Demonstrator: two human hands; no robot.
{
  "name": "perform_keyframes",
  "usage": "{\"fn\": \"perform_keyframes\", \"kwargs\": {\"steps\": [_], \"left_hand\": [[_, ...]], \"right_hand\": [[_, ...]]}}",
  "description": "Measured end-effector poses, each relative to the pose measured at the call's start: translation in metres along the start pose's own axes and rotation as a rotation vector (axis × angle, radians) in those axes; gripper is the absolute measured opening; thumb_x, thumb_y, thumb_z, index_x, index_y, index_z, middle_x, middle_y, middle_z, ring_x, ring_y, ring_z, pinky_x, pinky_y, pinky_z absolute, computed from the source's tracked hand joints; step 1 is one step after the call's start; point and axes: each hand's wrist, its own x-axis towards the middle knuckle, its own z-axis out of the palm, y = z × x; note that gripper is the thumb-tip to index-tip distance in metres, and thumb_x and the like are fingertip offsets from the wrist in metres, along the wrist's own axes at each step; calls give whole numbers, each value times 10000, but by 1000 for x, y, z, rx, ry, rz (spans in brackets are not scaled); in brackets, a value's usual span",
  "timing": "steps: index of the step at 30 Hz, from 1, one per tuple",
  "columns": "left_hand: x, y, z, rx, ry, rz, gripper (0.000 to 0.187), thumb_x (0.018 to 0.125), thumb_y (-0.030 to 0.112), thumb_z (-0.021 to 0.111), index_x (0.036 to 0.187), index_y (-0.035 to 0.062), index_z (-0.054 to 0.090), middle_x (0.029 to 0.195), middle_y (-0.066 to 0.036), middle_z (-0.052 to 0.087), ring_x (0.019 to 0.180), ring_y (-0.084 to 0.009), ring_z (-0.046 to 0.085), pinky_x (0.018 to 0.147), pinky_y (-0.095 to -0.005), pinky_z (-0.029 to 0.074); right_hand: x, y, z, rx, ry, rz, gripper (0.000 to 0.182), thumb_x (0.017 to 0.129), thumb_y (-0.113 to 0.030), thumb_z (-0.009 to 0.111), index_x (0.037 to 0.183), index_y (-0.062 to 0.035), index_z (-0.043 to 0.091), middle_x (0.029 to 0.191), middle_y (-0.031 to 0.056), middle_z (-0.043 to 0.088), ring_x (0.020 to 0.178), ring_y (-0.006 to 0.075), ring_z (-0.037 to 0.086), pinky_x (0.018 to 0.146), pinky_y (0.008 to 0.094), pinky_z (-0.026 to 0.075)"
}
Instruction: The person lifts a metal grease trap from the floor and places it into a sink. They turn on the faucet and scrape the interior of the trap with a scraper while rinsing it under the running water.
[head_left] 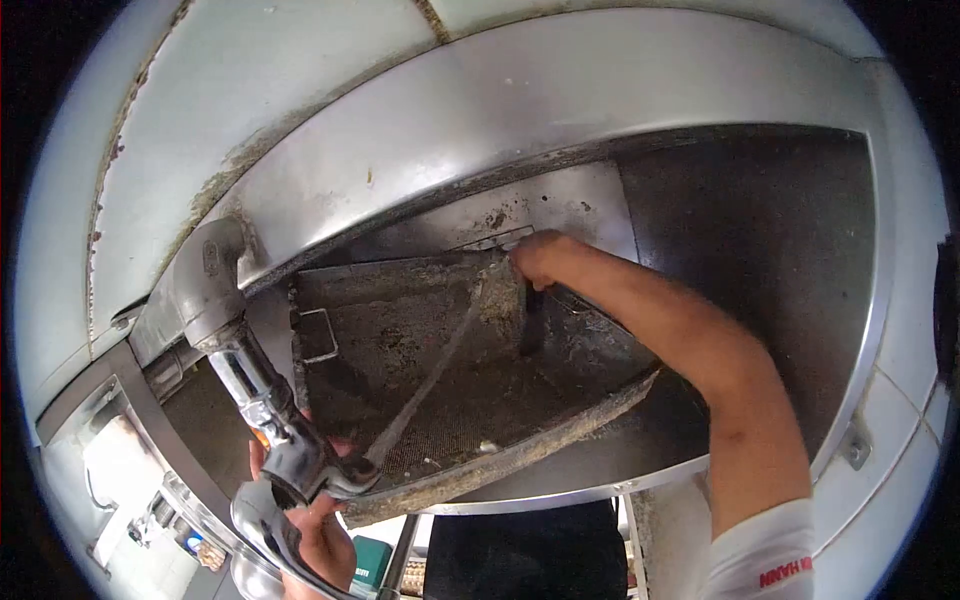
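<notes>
A dirty rectangular mesh tray [540,455] with wire handles lies tilted inside a steel sink [780,240]. My right hand [535,262] is closed at the tray's far side, on something I cannot make out. At the lower left, my left hand [325,535] is wrapped round a chrome spray tap [300,455], which hides part of the fingers. From the tap's spout a stream of water [430,390] runs up across the mesh and splashes just beside my right hand. Grime coats the tray's near rim.
A thick grey pipe elbow [205,270] and a curved metal lever stand at the left. The sink's steel front edge [550,500] runs below the tray. White wall tiles [270,80] lie beyond. A green box [371,562] shows at the bottom.
</notes>
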Motion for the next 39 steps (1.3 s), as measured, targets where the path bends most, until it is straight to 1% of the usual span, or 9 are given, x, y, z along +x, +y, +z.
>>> {"fn": "perform_keyframes", "kwargs": {"steps": [1,6,8,12,14,27,29,35,39], "left_hand": [[6,5,-4,86,-12,263,304,609,-95,375,849,-18,544,1025,-193,519,861,-330,523,745,-351,403],[-3,7,4,-10,52,168,151,651,-30,445,778,-34,528,1039,-218,507,937,-324,516,798,-348,395],[-8,6,6,53,43,133,70,688,33,496,665,-33,500,1051,-229,495,945,-320,516,794,-355,403],[-15,9,4,57,-34,160,123,735,50,458,635,-22,466,959,-203,521,942,-304,496,777,-362,395],[-18,13,7,23,-40,124,87,713,24,441,635,-12,453,889,-181,529,916,-315,486,777,-385,377],[-18,16,8,100,-52,197,64,583,-9,457,647,0,457,836,-137,527,859,-329,465,772,-409,348],[-18,18,7,65,-69,170,83,574,-45,442,645,-3,454,835,-137,525,865,-335,461,795,-417,334],[-14,33,6,77,-25,170,98,566,-47,448,649,-6,417,823,-138,524,855,-348,452,833,-432,300],[-13,33,6,109,-43,192,106,562,-44,448,650,-3,405,823,-139,522,860,-351,451,834,-439,296]], "right_hand": [[4,-7,4,-62,-85,-39,202,615,-150,597,793,-56,612,777,119,596,764,279,570,652,383,461],[16,-31,24,-10,-210,91,169,652,-164,573,782,-68,622,786,120,598,754,268,575,653,383,464],[21,-29,31,-60,168,66,148,677,-152,545,766,-66,626,808,119,604,745,265,584,635,384,470],[2,-26,-4,-92,187,136,144,697,-132,512,757,-71,627,809,108,607,736,276,587,621,384,471],[-6,-21,-18,-70,-90,71,144,693,-113,499,747,-74,626,804,105,607,746,282,586,622,373,473],[23,-28,39,-375,55,-9,133,692,-147,520,780,-135,619,779,39,609,747,228,594,601,391,471],[25,-27,39,-347,154,103,130,699,-146,518,776,-129,622,794,43,608,774,230,588,607,375,469],[27,-36,26,-381,-177,81,176,705,-161,531,839,-94,623,907,68,596,831,250,569,633,394,458],[23,-40,16,-228,-34,147,210,694,-171,551,874,-88,619,927,69,593,839,250,567,648,390,455]]}}
